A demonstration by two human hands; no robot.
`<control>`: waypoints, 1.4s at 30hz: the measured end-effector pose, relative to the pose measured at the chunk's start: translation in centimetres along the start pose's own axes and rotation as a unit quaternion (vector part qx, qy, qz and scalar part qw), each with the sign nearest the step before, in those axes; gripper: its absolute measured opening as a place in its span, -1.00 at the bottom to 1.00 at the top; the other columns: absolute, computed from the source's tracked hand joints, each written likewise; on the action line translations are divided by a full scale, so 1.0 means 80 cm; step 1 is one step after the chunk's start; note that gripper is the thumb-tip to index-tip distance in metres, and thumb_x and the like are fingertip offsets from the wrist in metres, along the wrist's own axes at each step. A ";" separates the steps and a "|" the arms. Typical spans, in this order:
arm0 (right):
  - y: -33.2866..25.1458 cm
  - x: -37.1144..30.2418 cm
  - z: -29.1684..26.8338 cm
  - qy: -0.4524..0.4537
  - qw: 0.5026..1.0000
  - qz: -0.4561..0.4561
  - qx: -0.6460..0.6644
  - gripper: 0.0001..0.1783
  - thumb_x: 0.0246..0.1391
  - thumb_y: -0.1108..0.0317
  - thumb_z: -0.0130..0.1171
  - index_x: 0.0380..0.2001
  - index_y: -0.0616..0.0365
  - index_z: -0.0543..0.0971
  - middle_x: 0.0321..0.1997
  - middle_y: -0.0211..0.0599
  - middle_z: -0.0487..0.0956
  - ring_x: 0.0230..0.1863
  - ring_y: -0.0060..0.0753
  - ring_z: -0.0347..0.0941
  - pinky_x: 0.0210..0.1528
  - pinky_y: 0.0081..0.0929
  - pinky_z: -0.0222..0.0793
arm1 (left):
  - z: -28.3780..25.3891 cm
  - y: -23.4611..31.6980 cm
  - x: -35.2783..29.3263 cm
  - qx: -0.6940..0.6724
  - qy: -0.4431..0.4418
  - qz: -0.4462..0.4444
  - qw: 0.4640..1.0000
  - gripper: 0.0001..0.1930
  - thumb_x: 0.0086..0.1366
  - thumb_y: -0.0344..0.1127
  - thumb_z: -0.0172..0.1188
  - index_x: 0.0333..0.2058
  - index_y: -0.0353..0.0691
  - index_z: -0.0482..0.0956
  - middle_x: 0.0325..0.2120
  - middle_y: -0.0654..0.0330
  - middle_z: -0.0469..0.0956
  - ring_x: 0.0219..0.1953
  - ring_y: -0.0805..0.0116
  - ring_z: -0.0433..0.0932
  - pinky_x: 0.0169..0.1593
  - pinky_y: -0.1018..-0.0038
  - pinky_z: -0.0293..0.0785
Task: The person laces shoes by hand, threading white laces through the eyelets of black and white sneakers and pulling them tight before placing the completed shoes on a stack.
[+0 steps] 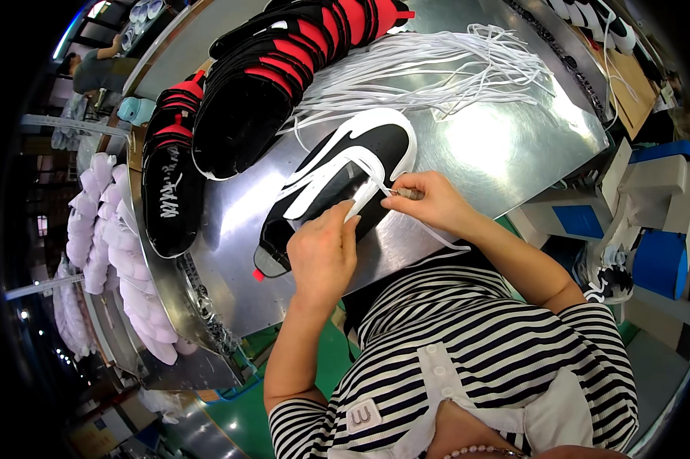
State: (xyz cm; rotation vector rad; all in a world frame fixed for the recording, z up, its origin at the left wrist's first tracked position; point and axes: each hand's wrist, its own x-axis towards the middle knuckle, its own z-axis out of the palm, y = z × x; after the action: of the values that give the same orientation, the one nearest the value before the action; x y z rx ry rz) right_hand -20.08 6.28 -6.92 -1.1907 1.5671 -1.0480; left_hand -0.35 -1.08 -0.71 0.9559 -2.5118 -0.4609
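A black and white shoe upper point(337, 180) with a grey heel and a red tab lies on the metal table before me. My left hand point(323, 249) is closed on its near edge, thumb and fingers pinching the white eyelet strip. At the other end of that strip, my right hand point(434, 200) pinches a short greyish-brown stub point(408, 193), apparently a small tool's handle, whose tip meets the upper. From beneath the right fingers a white shoelace point(444, 241) trails toward the table's near edge. Exactly how lace and tip meet is too small to tell.
Many loose white shoelaces point(429, 73) spread over the far side of the metal table point(505, 149). Nested black and red uppers point(284, 76) stand at the far left, beside a laced black upper point(173, 191). White shoe parts point(123, 252) hang beyond the left edge; a blue-grey machine point(628, 214) stands right.
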 end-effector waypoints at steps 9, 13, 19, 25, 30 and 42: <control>0.051 -0.180 -0.091 -0.152 0.976 0.042 -0.151 -0.78 0.06 0.26 0.31 -0.37 0.20 0.61 -0.53 -0.25 0.49 -0.56 -0.34 0.35 -0.47 -0.39 0.24 | -0.096 -0.010 0.045 -0.170 0.156 -0.132 0.964 -0.78 0.24 -0.36 0.30 -0.18 -0.33 0.61 -0.63 0.25 0.47 -0.60 0.65 0.27 -0.53 0.59 0.19; 0.039 -0.204 -0.100 -0.083 0.992 0.016 -0.089 -0.84 0.04 0.37 0.31 -0.35 0.23 0.60 -0.44 -0.32 0.52 -0.44 -0.39 0.42 -0.40 -0.47 0.27 | -0.057 -0.002 0.037 -0.129 0.030 -0.068 0.989 -0.79 0.24 -0.30 0.29 -0.18 -0.25 0.63 -0.64 0.19 0.47 -0.63 0.55 0.37 -0.53 0.56 0.24; -0.035 -0.087 -0.064 -0.003 0.998 0.032 0.047 -0.83 0.04 0.35 0.32 -0.32 0.20 0.65 -0.53 -0.54 0.49 -0.49 -0.75 0.26 -0.43 -0.69 0.16 | 0.013 0.000 0.003 -0.015 -0.149 -0.087 0.985 -0.78 0.23 -0.22 0.23 -0.18 -0.14 0.60 -0.50 -0.01 0.59 -0.46 -0.02 0.57 -0.36 0.19 0.45; -0.028 0.011 -0.043 0.073 0.983 -0.171 0.002 -0.74 0.00 0.31 0.30 -0.22 0.17 0.61 -0.37 -0.20 0.62 -0.40 -0.22 0.53 -0.34 -0.39 0.38 | 0.005 0.017 0.013 -0.001 -0.145 -0.022 0.989 -0.75 0.27 -0.26 0.20 -0.12 -0.22 0.60 -0.34 0.04 0.62 -0.33 0.04 0.59 -0.24 0.28 0.47; -0.024 0.043 -0.048 0.058 0.980 -0.187 -0.025 -0.77 0.00 0.32 0.29 -0.25 0.15 0.62 -0.33 -0.23 0.64 -0.33 -0.21 0.57 -0.28 -0.39 0.41 | 0.011 0.046 0.043 0.054 -0.161 -0.008 0.985 -0.77 0.29 -0.26 0.19 -0.18 -0.27 0.62 -0.37 0.03 0.61 -0.36 0.05 0.59 -0.25 0.32 0.47; 0.004 -0.029 -0.037 0.030 0.998 -0.045 0.026 -0.78 0.19 0.31 0.16 -0.23 0.22 0.43 -0.42 -0.18 0.59 -0.40 -0.29 0.54 -0.31 -0.41 0.40 | 0.050 0.025 0.063 0.009 -0.149 -0.117 0.982 -0.74 0.24 -0.13 0.25 -0.47 -0.21 0.62 -0.62 0.15 0.57 -0.57 0.15 0.55 -0.45 0.35 0.40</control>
State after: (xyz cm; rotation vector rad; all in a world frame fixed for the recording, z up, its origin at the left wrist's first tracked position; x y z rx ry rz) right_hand -22.64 8.90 -6.10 -1.2130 1.5343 -1.1857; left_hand -6.85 -2.52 -1.99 1.2813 -2.6790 -0.7020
